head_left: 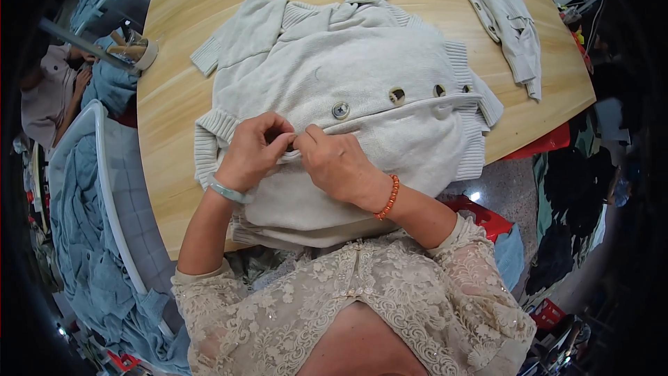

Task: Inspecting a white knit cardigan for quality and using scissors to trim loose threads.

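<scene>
A cream knitted cardigan (278, 76) lies spread out before me, its ribbed cuffs and hem toward the sides. Along its button band run several round buttons; one grey button (340, 110) shows whole, and the ones to its right are dark with pale rims. My left hand (259, 150), with a pale bangle on the wrist, pinches the band's edge. Right beside it my right hand (337, 163), wearing an orange bead bracelet, grips the same band, fingertips almost meeting the left ones. What lies between the fingertips, perhaps a button, is mostly hidden.
The wooden table (177, 42) carries a second cream buttoned garment (504, 21) at the far right. At my left stands a white bin (115, 202) heaped with blue-grey knitwear (83, 223). A round container (147, 54) sits by the table's left edge. Another person (56, 87) is at far left.
</scene>
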A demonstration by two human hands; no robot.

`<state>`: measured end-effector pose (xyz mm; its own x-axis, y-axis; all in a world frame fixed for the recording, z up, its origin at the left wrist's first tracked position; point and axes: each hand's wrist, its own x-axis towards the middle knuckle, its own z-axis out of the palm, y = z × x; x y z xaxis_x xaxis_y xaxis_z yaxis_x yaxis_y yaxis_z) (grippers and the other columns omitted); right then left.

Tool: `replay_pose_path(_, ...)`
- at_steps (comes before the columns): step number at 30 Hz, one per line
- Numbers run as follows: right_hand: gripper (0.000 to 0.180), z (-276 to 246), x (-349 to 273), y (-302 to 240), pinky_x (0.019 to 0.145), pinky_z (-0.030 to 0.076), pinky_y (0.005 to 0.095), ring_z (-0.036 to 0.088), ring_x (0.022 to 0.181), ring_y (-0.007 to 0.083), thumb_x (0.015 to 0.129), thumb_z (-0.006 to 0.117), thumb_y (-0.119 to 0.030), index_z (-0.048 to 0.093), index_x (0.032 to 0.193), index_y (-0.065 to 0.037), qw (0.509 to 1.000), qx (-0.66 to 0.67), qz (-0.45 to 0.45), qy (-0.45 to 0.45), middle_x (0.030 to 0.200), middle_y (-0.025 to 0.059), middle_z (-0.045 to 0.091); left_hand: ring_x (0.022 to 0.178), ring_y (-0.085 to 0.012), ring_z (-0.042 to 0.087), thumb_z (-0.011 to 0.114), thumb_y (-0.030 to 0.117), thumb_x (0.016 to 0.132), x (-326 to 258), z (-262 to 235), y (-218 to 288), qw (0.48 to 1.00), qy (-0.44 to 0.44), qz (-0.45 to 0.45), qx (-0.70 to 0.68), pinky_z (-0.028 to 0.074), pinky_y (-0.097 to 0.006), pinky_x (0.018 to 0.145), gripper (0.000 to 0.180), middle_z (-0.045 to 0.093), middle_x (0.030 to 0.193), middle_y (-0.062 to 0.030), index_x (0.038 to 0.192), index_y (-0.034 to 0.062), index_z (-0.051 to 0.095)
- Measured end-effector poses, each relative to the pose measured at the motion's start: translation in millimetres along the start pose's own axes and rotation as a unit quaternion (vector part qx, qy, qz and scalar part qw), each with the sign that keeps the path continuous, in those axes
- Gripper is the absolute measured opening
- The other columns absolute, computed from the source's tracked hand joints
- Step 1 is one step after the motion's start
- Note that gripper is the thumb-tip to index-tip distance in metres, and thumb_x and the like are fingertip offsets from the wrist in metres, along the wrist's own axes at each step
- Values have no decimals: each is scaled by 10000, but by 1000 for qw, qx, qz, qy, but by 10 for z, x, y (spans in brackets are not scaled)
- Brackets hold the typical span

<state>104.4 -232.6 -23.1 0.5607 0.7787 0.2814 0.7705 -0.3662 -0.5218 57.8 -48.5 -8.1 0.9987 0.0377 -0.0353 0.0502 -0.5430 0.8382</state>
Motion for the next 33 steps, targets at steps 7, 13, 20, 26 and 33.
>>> replay_pose_path(7,367,55,-13,-27,576,525,373,651,704,295,772,670,-59,532,1111,-25,997,35,25,67,841,124,601,744,-55,610,678,36,893,20,-15,-45,956,-5,-121,-268,498,-198,670,86,692,848,-26,941,-35,678)
replay_pose_path(13,408,47,-31,-79,580,531,363,651,712,306,801,686,-113,521,1162,-15,999,-10,45,16,881,140,586,794,-67,614,693,47,892,-22,-104,-58,946,-54,-140,-289,499,-208,731,127,695,886,-38,979,-45,680)
replay_pose_path(20,225,-6,-2,84,671,536,428,646,772,355,864,602,-105,562,1060,0,997,65,24,-25,922,179,583,903,-89,591,627,-12,851,-235,-46,-55,992,-37,-11,-121,476,-234,814,229,661,968,-30,1076,-36,664)
replay_pose_path(26,305,-45,-2,206,687,516,421,632,839,359,808,580,61,601,1107,1,991,131,8,-23,934,163,601,815,-77,574,575,-41,875,-200,9,-103,995,-1,-1,-104,467,-219,745,177,643,895,-26,1027,-23,664)
replay_pose_path(33,221,-54,22,168,672,525,431,644,772,359,800,553,22,596,1014,-11,997,80,-3,-22,905,155,607,816,-75,584,549,-54,893,-210,40,-177,989,-1,-11,-145,478,-219,738,177,626,906,-29,1037,-21,647)
